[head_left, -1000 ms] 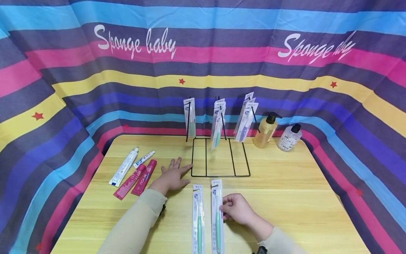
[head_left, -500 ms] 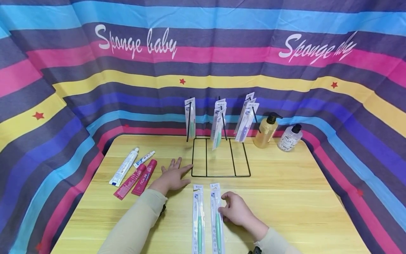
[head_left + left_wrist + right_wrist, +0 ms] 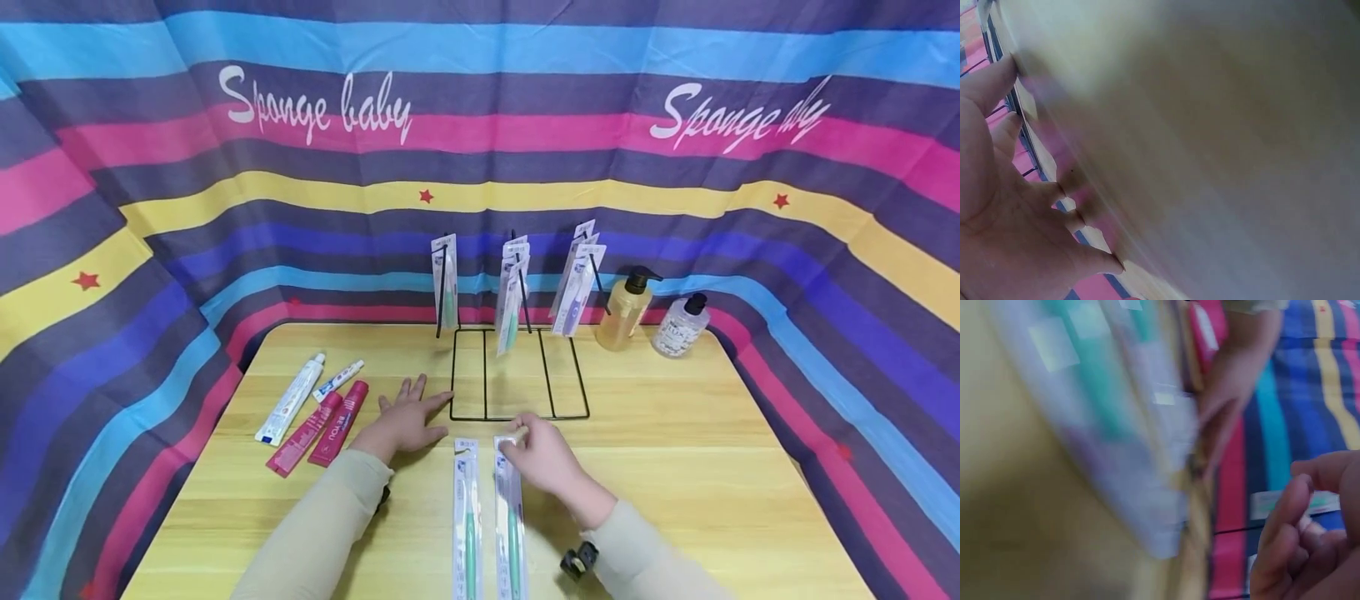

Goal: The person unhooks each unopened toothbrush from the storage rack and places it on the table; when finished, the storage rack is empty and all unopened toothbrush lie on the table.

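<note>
Head view: left hand (image 3: 401, 421) lies flat on the table (image 3: 675, 450), fingers spread, fingertips just beside the wire rack (image 3: 517, 375) base. Right hand (image 3: 542, 457) pinches the top end of the right packaged toothbrush (image 3: 510, 521), at 6 o'clock from the rack. A second packaged toothbrush (image 3: 467, 517) lies just beside, at 9 o'clock of the first. Toothpaste tubes (image 3: 315, 408) at 9 o'clock of the left hand.

Left wrist view: left hand's fingers (image 3: 997, 134) straight, pressed on wood.

Right wrist view: blurred; fingers (image 3: 1291, 506) curled, pack (image 3: 1116, 412) smeared.
</note>
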`<state>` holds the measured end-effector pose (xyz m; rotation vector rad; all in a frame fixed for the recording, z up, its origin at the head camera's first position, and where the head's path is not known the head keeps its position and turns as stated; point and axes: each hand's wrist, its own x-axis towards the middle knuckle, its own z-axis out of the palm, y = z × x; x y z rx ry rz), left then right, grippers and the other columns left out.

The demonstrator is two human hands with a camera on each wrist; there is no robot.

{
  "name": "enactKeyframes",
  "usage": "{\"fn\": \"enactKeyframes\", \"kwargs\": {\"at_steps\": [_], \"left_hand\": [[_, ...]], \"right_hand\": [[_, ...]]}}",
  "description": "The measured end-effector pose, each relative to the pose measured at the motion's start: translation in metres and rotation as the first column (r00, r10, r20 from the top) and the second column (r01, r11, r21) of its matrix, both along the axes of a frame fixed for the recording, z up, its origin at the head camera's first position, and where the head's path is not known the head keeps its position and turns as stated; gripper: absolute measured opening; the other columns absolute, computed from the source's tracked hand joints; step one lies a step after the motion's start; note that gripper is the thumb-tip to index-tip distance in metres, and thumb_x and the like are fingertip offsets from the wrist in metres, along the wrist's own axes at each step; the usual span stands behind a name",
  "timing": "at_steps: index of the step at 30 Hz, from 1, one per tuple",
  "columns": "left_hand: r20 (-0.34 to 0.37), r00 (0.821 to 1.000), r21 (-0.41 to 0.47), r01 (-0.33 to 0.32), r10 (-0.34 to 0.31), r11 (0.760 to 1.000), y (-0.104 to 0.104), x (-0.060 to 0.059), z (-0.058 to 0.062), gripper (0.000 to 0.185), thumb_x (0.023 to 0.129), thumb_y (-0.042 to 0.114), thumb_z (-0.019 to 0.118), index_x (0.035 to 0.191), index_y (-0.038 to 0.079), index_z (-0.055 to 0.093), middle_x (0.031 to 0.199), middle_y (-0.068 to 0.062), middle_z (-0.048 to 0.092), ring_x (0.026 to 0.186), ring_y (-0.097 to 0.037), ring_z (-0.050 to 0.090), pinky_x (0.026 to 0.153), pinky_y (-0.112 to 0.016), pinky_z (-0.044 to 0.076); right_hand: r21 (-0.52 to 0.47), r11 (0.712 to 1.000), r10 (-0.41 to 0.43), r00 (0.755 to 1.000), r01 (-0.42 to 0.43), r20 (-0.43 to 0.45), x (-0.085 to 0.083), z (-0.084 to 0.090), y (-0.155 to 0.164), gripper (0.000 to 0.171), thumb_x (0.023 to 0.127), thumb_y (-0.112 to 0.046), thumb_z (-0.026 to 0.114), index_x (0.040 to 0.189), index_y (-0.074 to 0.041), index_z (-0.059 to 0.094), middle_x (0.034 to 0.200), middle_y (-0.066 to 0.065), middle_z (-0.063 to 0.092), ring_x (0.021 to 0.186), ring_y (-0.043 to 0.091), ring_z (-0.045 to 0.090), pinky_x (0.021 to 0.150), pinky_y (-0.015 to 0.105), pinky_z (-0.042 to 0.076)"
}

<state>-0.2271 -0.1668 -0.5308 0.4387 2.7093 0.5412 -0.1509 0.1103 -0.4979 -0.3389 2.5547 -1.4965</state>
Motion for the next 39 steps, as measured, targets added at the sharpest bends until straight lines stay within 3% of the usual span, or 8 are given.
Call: {"fn": "enactKeyframes", "kwargs": {"at_steps": [3,8,13,19,23,28,33,39], "left_hand": [[0.006,1.000,0.008,-0.004,0.004,1.000,0.000,0.001,-0.002,0.070,0.101,0.047,0.068,0.165,0.036,0.040,0.176,-0.022,0.002,0.159,-0.051,-0.003,0.111,-0.087,-0.003],[-0.005,1.000,0.000,-0.006,0.006,1.000,0.002,0.000,-0.006,0.071,0.101,0.050,0.067,0.165,0.039,0.039,0.176,-0.020,0.002,0.159,-0.050,-0.003,0.111,-0.087,-0.003],[-0.010,1.000,0.001,0.007,-0.007,1.000,0.003,-0.002,-0.007,0.070,0.101,0.049,0.067,0.165,0.040,0.039,0.176,-0.021,0.003,0.159,-0.050,-0.003,0.110,-0.088,-0.003],[-0.011,1.000,0.003,0.012,-0.012,1.000,0.002,0.000,-0.002,0.070,0.100,0.049,0.068,0.164,0.040,0.040,0.176,-0.022,0.005,0.159,-0.051,-0.001,0.111,-0.088,-0.001],[-0.014,1.000,-0.016,0.020,-0.020,1.000,0.004,0.000,-0.002,0.070,0.100,0.052,0.067,0.164,0.040,0.041,0.176,-0.022,0.005,0.159,-0.051,0.000,0.111,-0.088,0.001],[-0.006,1.000,-0.021,0.026,-0.026,0.999,0.006,-0.001,-0.002,0.069,0.101,0.051,0.067,0.164,0.041,0.041,0.176,-0.021,0.004,0.159,-0.050,-0.001,0.112,-0.088,0.001],[-0.001,1.000,-0.022,0.020,-0.020,1.000,0.005,0.001,0.002,0.069,0.101,0.051,0.067,0.164,0.040,0.040,0.176,-0.022,0.003,0.160,-0.050,-0.002,0.113,-0.087,0.000],[-0.016,1.000,-0.016,0.009,-0.009,1.000,0.004,0.001,0.005,0.068,0.101,0.048,0.068,0.163,0.036,0.043,0.175,-0.024,0.009,0.159,-0.052,0.002,0.111,-0.088,0.002]], "right_hand": [[-0.099,0.994,0.036,0.997,-0.042,-0.063,-0.020,0.028,-0.016,0.034,0.094,0.001,0.070,0.126,0.009,0.060,0.069,0.001,0.060,0.057,0.010,0.054,0.048,0.022,0.047],[-0.229,0.973,0.000,0.988,-0.036,-0.152,-0.052,0.069,-0.047,0.048,0.095,0.005,0.066,0.140,0.006,0.053,0.109,0.016,0.073,0.098,0.029,0.071,0.085,0.035,0.061],[-0.339,0.940,-0.082,0.989,0.036,-0.122,-0.083,0.099,-0.081,0.065,0.097,0.001,0.063,0.157,0.003,0.036,0.151,0.024,0.053,0.138,0.040,0.053,0.111,0.049,0.050],[-0.321,0.927,-0.221,0.974,0.193,-0.053,-0.121,0.123,-0.110,0.072,0.101,0.006,0.053,0.165,-0.004,0.022,0.168,0.019,0.033,0.152,0.036,0.038,0.120,0.048,0.041],[-0.226,0.932,-0.298,0.954,0.284,-0.031,-0.148,0.130,-0.115,0.073,0.099,0.006,0.055,0.165,-0.002,0.025,0.164,0.019,0.039,0.148,0.035,0.044,0.117,0.044,0.044],[-0.134,0.938,-0.328,0.944,0.321,-0.040,-0.167,0.130,-0.115,0.050,0.103,-0.006,0.064,0.150,0.001,0.050,0.139,0.020,0.061,0.127,0.034,0.060,0.105,0.043,0.052],[-0.092,0.954,-0.291,0.956,0.286,-0.044,-0.165,0.128,-0.113,0.023,0.105,-0.010,0.063,0.123,-0.001,0.074,0.117,0.015,0.071,0.104,0.029,0.065,0.088,0.041,0.056],[-0.125,0.972,-0.210,0.974,0.199,-0.086,-0.149,0.124,-0.104,0.018,0.105,-0.009,0.061,0.100,0.001,0.075,0.092,0.010,0.067,0.084,0.022,0.059,0.072,0.034,0.051]]}}
